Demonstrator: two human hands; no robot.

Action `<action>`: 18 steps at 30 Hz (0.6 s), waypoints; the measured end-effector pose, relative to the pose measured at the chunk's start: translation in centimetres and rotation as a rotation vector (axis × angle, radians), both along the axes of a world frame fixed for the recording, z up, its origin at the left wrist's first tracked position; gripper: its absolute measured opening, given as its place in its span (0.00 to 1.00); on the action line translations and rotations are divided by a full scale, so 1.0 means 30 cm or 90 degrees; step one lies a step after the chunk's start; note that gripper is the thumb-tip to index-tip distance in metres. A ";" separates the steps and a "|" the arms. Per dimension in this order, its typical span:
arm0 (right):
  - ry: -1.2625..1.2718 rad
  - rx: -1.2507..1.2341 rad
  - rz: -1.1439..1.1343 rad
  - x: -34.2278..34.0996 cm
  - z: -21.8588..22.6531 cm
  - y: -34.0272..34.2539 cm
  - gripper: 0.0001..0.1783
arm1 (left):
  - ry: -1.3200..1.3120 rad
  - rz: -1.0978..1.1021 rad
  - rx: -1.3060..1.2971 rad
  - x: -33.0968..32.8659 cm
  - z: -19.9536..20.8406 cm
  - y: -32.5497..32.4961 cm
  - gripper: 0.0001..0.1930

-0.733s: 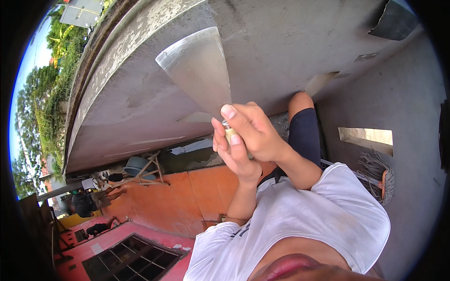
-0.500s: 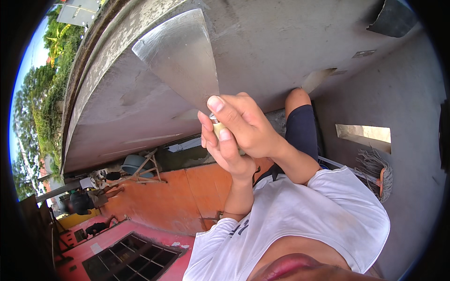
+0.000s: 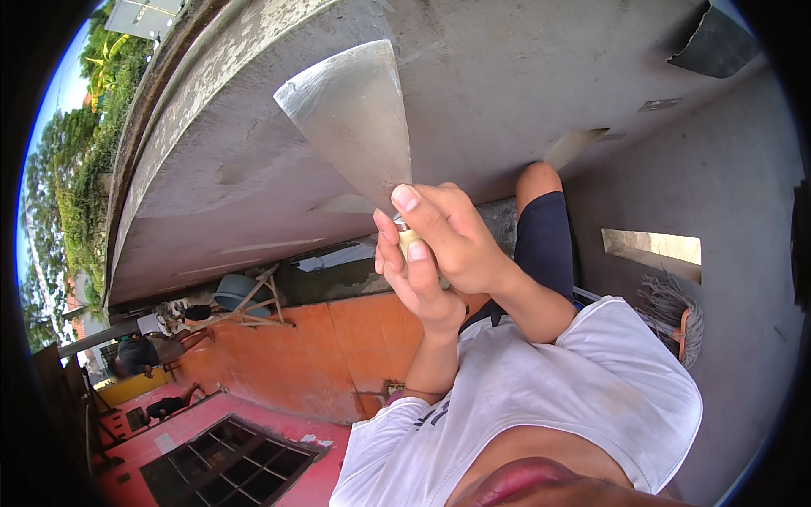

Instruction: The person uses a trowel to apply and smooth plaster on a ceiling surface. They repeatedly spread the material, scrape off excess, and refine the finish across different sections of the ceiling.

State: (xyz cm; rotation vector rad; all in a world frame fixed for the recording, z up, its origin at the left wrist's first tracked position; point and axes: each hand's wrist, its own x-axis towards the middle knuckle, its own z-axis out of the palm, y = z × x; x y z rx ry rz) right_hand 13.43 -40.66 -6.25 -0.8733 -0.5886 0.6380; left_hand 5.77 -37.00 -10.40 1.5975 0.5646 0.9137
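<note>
Because the wide metal blade of the scraper has to lie against the grey concrete surface overhead, both hands are raised and stacked on its short handle, which gives the push more force than one hand could. The right hand wraps the pale handle just below the blade, with its thumb pointing up toward the metal, seemingly to steer the angle; its grip is closed on the scraper. The left hand sits under and behind it, fingers curled round the same handle from the other side, likewise closed on the tool, so that it appears to brace the first. The blade fans out upward and to the left, its broad edge at or close to the concrete; whether it touches cannot be told. The person wears a white T-shirt. To the right a mop leans by the grey wall, out of the way. Far off to the left stand an orange wall and green trees.
</note>
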 end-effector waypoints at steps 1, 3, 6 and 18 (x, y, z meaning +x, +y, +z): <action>-0.011 0.006 0.005 0.006 0.005 0.002 0.25 | 0.003 -0.017 0.024 -0.003 -0.010 0.013 0.33; -0.028 0.014 0.014 0.019 0.016 0.000 0.25 | 0.010 -0.046 0.059 -0.021 -0.037 0.040 0.33; -0.019 0.009 0.014 0.021 0.029 0.010 0.25 | 0.010 -0.056 0.080 -0.017 -0.020 0.055 0.33; 0.000 0.040 0.016 0.011 0.053 0.007 0.25 | 0.056 0.011 0.183 -0.008 0.045 0.024 0.37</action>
